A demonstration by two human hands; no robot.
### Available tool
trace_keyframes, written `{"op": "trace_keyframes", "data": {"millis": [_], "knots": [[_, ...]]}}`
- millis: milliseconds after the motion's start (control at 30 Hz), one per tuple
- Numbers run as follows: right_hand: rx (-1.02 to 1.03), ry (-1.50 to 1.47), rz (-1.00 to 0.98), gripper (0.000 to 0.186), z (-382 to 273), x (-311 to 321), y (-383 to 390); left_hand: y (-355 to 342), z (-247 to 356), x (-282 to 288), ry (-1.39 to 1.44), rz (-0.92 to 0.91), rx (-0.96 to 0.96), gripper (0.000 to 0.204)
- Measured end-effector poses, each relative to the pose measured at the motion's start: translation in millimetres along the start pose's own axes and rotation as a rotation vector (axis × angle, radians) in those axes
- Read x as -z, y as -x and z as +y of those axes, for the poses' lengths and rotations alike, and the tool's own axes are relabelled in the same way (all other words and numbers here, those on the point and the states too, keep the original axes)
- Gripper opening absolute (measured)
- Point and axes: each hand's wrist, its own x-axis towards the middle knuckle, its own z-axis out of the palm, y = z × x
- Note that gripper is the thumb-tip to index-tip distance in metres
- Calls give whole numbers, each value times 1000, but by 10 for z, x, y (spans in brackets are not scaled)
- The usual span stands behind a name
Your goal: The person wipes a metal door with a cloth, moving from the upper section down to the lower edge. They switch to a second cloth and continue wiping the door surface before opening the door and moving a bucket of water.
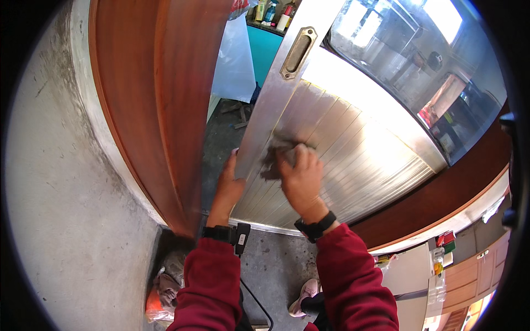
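A sliding door (337,143) stands before me, with a silvery frame, a ribbed metallic lower panel and glass above. My right hand (303,179) is closed on a dark grey cloth (274,157) and presses it against the ribbed panel near its left side; the cloth is slightly smeared by motion. At the door's left edge, my left hand (227,185) grips the frame, its fingers partly hidden behind the edge. Above both hands sits a recessed door handle (298,53) with a brass-coloured rim.
A reddish-brown wooden door frame (182,110) rises at the left, beside a grey wall (77,176). Through the gap, bottles (270,12) stand on a counter over a turquoise front (264,52). Bagged items (165,292) lie at lower left. My shoe (305,298) rests on the concrete floor.
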Motion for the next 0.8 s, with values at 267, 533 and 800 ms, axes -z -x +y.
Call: {"op": "trace_keyframes", "data": {"millis": [267, 533, 800], "knots": [[-17, -186, -487, 31, -490, -614, 939, -31, -42, 5, -125, 12, -5, 79], [-443, -557, -12, 38, 77, -13, 571, -44, -184, -21, -73, 18, -83, 78], [-332, -161, 410, 70, 240, 301, -473, -38, -109, -26, -53, 2, -29, 79]]}}
